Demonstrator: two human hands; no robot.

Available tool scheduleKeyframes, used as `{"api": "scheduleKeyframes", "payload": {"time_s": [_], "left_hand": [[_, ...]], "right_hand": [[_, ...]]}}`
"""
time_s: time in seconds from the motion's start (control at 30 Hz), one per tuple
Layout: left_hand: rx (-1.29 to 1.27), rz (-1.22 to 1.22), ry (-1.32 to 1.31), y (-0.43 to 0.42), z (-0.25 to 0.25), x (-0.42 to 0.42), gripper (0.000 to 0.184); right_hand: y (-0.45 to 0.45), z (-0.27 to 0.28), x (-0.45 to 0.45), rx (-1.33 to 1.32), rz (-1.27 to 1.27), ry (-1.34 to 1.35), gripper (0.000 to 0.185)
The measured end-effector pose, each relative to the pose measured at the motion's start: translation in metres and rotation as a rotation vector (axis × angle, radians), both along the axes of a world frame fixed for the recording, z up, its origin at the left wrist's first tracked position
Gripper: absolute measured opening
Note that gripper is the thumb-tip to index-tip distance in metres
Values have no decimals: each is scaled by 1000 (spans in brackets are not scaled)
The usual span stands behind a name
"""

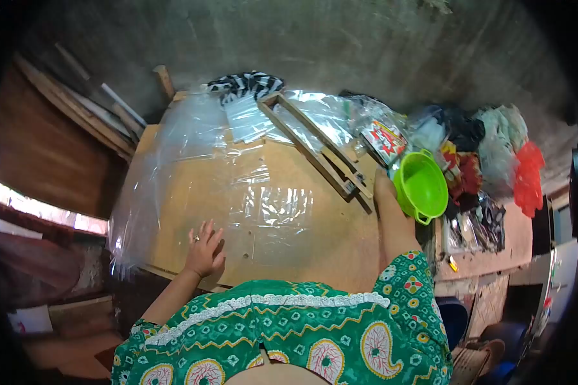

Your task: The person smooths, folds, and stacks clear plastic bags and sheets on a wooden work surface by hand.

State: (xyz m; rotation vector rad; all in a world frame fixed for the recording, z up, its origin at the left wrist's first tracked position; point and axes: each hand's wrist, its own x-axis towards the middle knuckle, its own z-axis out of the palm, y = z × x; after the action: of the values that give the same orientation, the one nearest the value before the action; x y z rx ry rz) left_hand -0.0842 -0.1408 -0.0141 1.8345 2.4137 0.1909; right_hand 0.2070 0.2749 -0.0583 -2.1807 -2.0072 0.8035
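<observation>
This is looking like a small, makeshift workshop: clear plastic sheets [282, 206] are lying across a wooden table [340, 256], boards [74, 109] are leaning at the left, and plastic bags [498, 147] are crowding together along a bare, stained wall [340, 51].

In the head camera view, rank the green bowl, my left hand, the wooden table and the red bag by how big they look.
Largest to smallest:
1. Wooden table
2. Green bowl
3. Red bag and left hand: too alike to rank.
</observation>
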Motion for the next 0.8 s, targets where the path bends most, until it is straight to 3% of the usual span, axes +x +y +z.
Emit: {"api": "scheduleKeyframes", "payload": {"time_s": [0.03,0.1,0.2,0.3,0.4,0.57,0.6,0.67,0.7,0.8], "left_hand": [[1,20,-2,-2,0,4,60],[4,57,2,-7,1,8,60],[28,89,15,-11,2,14,59],[-19,105,6,-12,6,18,60],[25,103,-52,-13,3,17,58],[234,38,-157,0,6,19,57],[239,28,-159,7,11,21,57],[284,14,-426,24,21,27,57],[261,21,-662,36,22,32,58],[142,91,-1458,79,37,57,65]], "right_hand": [[6,-6,-1,-4,25,9,43],[14,-16,-3,182,422,-386,24],[28,-21,1,342,671,-471,22],[46,-34,-1,423,470,-236,14],[21,39,-13,519,362,-74,16],[9,79,-12,637,179,170,16],[1,95,-9,601,180,353,16],[-14,108,-3,490,194,776,14],[-29,120,-1,499,184,771,14],[-102,163,-11,-76,244,1104,12]]}}
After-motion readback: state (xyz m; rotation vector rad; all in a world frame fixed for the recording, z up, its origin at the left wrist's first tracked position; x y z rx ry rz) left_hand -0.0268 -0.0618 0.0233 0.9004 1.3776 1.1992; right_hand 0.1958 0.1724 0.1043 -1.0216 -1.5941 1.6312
